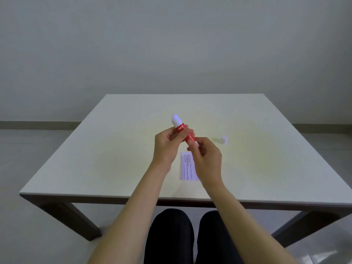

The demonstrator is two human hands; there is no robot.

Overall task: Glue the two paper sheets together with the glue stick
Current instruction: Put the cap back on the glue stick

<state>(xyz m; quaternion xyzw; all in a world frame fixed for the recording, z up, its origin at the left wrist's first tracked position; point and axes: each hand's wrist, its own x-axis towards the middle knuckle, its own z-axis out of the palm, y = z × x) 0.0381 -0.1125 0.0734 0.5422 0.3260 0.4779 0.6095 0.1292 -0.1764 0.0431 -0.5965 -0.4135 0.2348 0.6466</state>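
1. Both hands hold the red glue stick (182, 131) above the tabletop (118, 149): the left hand (167, 144) grips its barrel, the right hand (206, 156) pinches its lower end
2. Its white tip tilts up and away
3. Printed paper (187, 166) lies flat beneath the hands
4. To the right, a small white cap (224, 140) stands well apart
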